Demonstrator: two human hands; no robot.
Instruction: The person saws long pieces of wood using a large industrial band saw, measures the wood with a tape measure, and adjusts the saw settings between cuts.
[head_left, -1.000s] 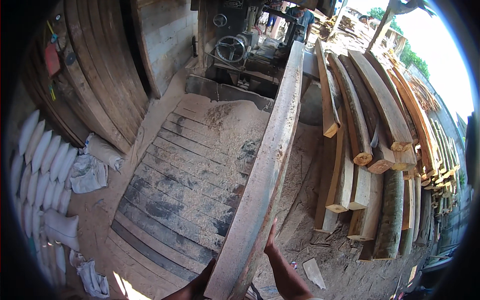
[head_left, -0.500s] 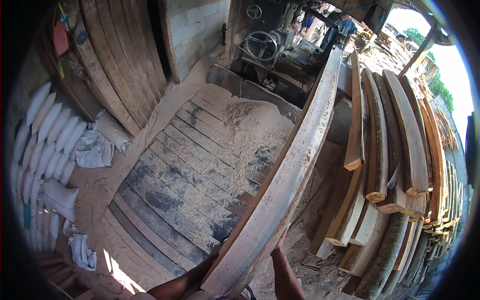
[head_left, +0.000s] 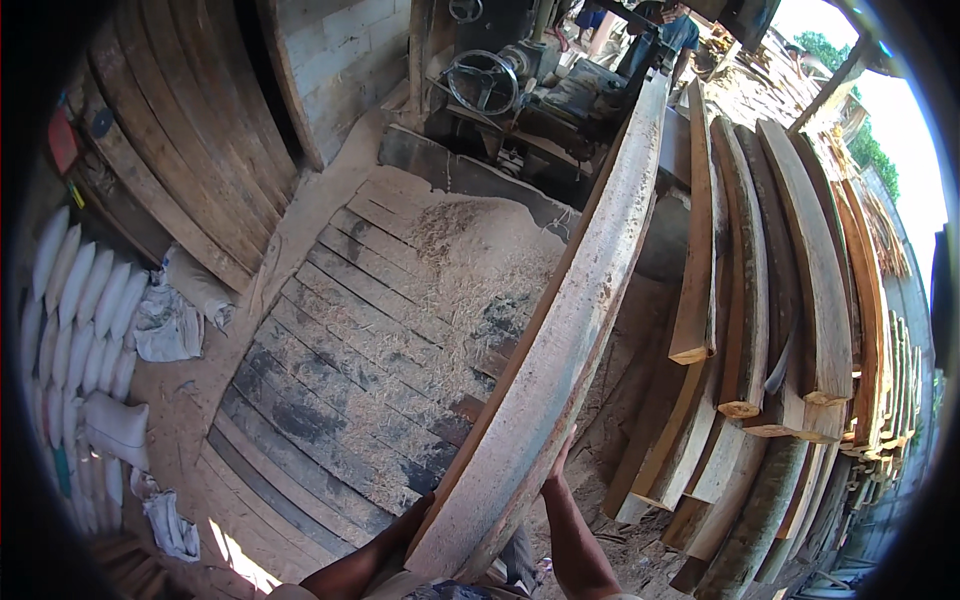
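Observation:
A long, thick, rough-sawn timber beam (head_left: pixel 560 350) slopes from my body up to a dark machine (head_left: pixel 500 85) with a metal handwheel, where its far end meets the upright part. My left hand (head_left: pixel 422 510) grips the beam's left side near the near end, its fingers mostly hidden behind the wood. On the opposite side, a little farther forward, my right hand (head_left: pixel 557 465) holds the beam with its fingers along the side face.
Rough beams (head_left: pixel 800 260) are stacked to the right. Filled white sacks (head_left: pixel 95 290) line the left. A slatted platform (head_left: pixel 320 350) carries sawdust. Tall planks (head_left: pixel 170 130) lean at upper left. Another person (head_left: pixel 680 30) stands behind the machine at the top.
The whole view has swung, so the machine, beam and stack sit farther right in the frame than a second ago. Both my hands have stayed on the beam.

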